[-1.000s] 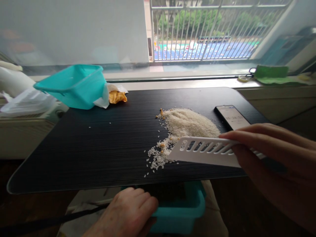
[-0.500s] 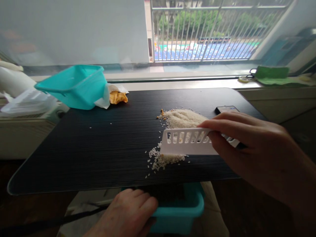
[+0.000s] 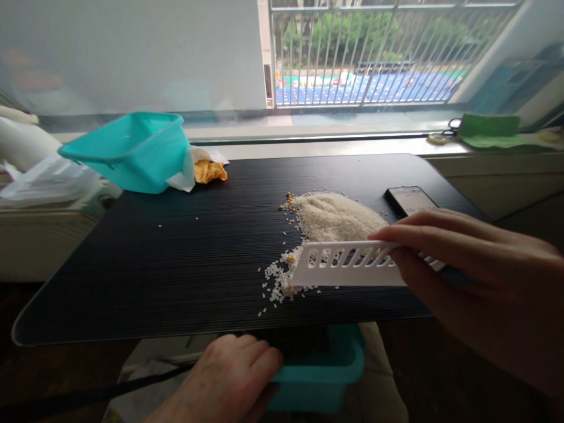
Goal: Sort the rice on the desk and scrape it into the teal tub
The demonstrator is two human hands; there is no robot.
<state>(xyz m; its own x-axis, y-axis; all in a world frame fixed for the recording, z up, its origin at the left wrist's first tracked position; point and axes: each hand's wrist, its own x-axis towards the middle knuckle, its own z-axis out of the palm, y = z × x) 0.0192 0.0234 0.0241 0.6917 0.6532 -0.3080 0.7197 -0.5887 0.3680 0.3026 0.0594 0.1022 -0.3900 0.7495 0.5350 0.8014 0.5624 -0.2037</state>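
Observation:
My right hand (image 3: 467, 270) pinches a white slotted plastic strip (image 3: 348, 276) by its upper edge, thumb in front and fingers behind. The strip stands tilted on the black table, at the near side of a heap of rice (image 3: 339, 212). Loose grains (image 3: 277, 281) lie scattered around its left end. A few orange-yellow kernels (image 3: 289, 201) sit at the heap's far left edge. Below the table's front edge, my left hand (image 3: 238, 367) is closed over the rim of a turquoise tub (image 3: 321, 373); its fingertips are hidden. The inside of that tub is dark.
On the table (image 3: 110, 282), a second turquoise tub (image 3: 132, 154) stands back left, beside a crumpled orange-and-white wrapper (image 3: 210, 171). A phone (image 3: 408, 200) lies right of the rice. Scissors (image 3: 453, 124) and a green cloth (image 3: 489, 130) rest on the windowsill.
My right hand and the strip have moved right and toward me, uncovering more of the heap and the phone. My left hand stays on the lower tub.

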